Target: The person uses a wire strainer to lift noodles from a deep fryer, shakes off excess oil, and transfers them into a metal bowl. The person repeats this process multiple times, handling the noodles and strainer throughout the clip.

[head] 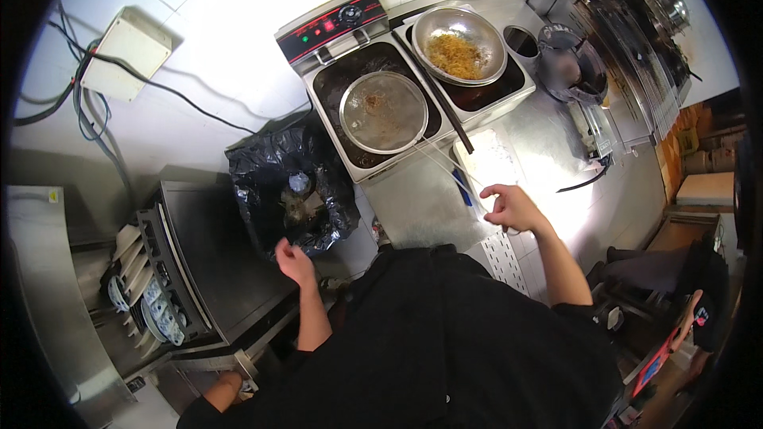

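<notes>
My right hand (511,208) grips the end of a long wire handle. That handle belongs to a round fine-mesh strainer (384,112), which lies over the left well of a countertop electric fryer (381,158). A few brown crumbs cling to the mesh. Beside the near rim of a bin lined with a black plastic bag (253,173), my left hand (294,263) hangs with its fingers partly curled and blurred; I see nothing in it. A metal colander bowl (430,19) holding golden fried shreds (456,56) rests over the fryer's right well.
A dark rod (441,101) lies between the wells. The control panel (331,24) shows lit lamps. A gas burner ring (572,65) stands right; a white tray (492,158) lies before the fryer. Stacked bowls (158,307) stand left. Other people's arms (225,390) show at lower left and right.
</notes>
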A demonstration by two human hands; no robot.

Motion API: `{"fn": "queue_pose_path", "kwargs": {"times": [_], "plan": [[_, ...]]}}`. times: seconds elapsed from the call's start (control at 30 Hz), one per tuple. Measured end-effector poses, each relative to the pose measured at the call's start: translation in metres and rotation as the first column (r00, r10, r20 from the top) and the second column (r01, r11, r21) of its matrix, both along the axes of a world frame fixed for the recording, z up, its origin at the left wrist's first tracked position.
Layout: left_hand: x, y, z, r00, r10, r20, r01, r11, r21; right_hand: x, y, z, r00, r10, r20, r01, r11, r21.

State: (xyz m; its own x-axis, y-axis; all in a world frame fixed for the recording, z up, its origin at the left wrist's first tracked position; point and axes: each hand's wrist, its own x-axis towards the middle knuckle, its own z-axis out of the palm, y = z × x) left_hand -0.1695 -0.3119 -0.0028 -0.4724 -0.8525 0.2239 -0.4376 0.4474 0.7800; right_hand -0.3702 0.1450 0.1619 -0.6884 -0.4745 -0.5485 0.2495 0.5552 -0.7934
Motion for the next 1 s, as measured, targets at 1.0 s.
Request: {"fn": "queue_pose_path", "kwargs": {"times": [1.0], "plan": [[-0.517,0.025,0.168,0.675,-0.498,0.545,0.736,0.498,-0.458,0.101,-0.056,-0.014,0.958,-0.243,-0.150,0.250,0.968,0.024]]}}
